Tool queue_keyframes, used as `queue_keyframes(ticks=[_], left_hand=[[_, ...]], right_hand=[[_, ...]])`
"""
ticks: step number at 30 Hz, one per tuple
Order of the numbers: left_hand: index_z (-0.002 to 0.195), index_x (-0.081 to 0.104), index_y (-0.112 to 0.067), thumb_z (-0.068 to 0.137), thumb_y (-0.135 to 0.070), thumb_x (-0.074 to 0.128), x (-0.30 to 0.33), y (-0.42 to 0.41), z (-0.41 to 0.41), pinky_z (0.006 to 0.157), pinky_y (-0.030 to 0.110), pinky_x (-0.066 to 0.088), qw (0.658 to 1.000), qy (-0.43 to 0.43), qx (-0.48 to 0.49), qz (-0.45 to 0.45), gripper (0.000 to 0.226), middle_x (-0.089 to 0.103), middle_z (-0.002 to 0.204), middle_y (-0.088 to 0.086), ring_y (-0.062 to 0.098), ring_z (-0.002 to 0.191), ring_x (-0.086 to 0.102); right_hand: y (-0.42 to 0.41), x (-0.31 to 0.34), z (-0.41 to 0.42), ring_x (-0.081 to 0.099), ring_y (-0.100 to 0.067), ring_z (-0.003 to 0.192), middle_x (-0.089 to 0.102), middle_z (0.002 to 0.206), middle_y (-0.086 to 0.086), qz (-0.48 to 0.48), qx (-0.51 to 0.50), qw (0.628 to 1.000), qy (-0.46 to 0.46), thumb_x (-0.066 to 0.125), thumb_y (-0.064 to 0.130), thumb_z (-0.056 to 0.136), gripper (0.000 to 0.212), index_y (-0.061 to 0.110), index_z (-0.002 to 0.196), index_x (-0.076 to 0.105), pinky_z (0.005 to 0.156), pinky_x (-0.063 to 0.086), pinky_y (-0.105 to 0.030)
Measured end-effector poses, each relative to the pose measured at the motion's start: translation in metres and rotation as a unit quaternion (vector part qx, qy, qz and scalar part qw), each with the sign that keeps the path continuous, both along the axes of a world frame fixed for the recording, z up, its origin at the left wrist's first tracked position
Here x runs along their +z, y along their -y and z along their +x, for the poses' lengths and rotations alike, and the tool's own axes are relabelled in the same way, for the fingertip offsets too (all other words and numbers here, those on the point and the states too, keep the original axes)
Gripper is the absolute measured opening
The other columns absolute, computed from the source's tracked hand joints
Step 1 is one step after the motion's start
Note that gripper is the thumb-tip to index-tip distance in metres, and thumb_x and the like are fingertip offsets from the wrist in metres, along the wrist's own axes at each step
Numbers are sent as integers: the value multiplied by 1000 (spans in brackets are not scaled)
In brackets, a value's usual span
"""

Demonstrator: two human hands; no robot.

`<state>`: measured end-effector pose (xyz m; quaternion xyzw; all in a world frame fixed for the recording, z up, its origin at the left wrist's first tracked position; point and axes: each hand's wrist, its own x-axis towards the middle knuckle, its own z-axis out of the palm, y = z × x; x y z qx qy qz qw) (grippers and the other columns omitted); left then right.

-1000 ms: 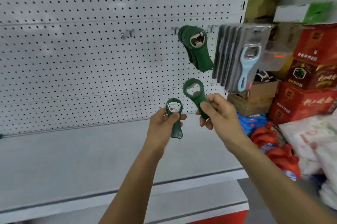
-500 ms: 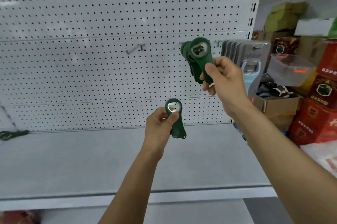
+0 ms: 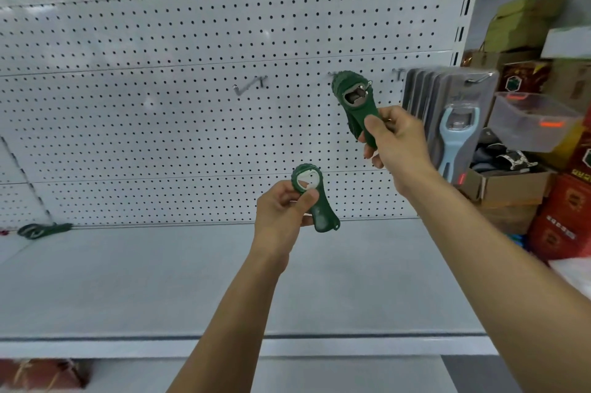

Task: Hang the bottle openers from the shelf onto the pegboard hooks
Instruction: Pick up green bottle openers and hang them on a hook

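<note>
The right hand [image 3: 395, 140] is pinching the handle of a green plastic bottle opener [image 3: 358, 104], long axis near vertical, ring head up at the pegboard hook [image 3: 332, 73] in front of other green openers hanging there. The left hand [image 3: 283, 213] is gripping a second green opener [image 3: 315, 197] below, well apart, its metal-lined round head pointing up and its flared handle tilting down-right. Another green opener [image 3: 43, 229] is lying flat on the grey shelf [image 3: 160, 280] at far left.

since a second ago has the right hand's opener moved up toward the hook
Yes. The right hand has lifted its green opener up to the hook holding the other green ones.
</note>
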<state>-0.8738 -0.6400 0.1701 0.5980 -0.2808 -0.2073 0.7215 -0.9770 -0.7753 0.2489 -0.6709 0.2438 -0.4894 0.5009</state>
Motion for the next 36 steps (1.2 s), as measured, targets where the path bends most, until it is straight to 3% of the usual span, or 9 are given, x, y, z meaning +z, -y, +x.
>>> queue_keyframes(ticks=[6, 11, 14, 20, 25, 28, 36], left_hand=[[94, 64, -5, 87, -3, 67, 3, 3, -1, 78, 42, 60, 1000, -4, -16, -19, 8, 71, 96, 21, 33, 83, 71], [97, 64, -1, 86, -2, 68, 2, 6, -8, 78, 36, 60, 999, 1, -26, -42, 11, 71, 94, 20, 27, 82, 71], [94, 63, -5, 86, -3, 68, 1, 7, -13, 76, 33, 60, 998, 5, -30, -51, 9, 72, 94, 21, 26, 81, 71], [104, 64, -14, 89, -14, 67, 3, 6, -21, 65, 24, 56, 996, 76, -27, -33, 15, 73, 88, 11, 16, 73, 68], [112, 59, -29, 90, -29, 66, -11, -2, -21, 75, 33, 57, 981, 184, -29, 61, 23, 71, 92, -3, 15, 80, 66], [113, 57, -35, 89, -34, 65, -23, -8, -19, 75, 22, 51, 962, 238, -31, 131, 26, 68, 95, -13, 5, 83, 62], [114, 56, -35, 90, -34, 63, -45, -19, -20, 71, 16, 47, 942, 270, -23, 196, 25, 64, 95, -17, -1, 82, 59]], right_hand=[[-10, -30, -5, 56, -12, 58, 68, 80, -5, 66, -3, 997, -39, 52, 20, 95, 11, 12, 102, 55, 48, 40, -25], [-36, -71, -21, 65, -13, 78, 71, 92, -2, 70, 91, 983, -143, 53, 27, 95, 17, 15, 100, 64, 60, 51, -27], [-43, -81, -26, 67, -14, 70, 73, 84, -5, 57, 131, 975, -167, 54, 18, 95, 13, 12, 96, 66, 58, 50, -27], [-42, -70, -31, 60, -14, 58, 69, 71, -6, 2, 79, 991, -111, 56, 9, 93, 8, 6, 90, 63, 51, 44, -26], [-33, -41, -34, 57, -10, 53, 68, 74, -11, -45, 37, 998, -21, 55, 6, 93, 7, 2, 91, 61, 50, 42, -14], [-27, -24, -34, 57, -7, 53, 67, 76, -11, -55, 26, 998, 12, 54, 7, 94, 8, 1, 94, 61, 51, 42, -13], [-10, -5, -26, 58, -7, 51, 67, 72, -3, -41, 25, 999, 10, 54, 10, 95, 9, 13, 90, 60, 49, 44, -17]])
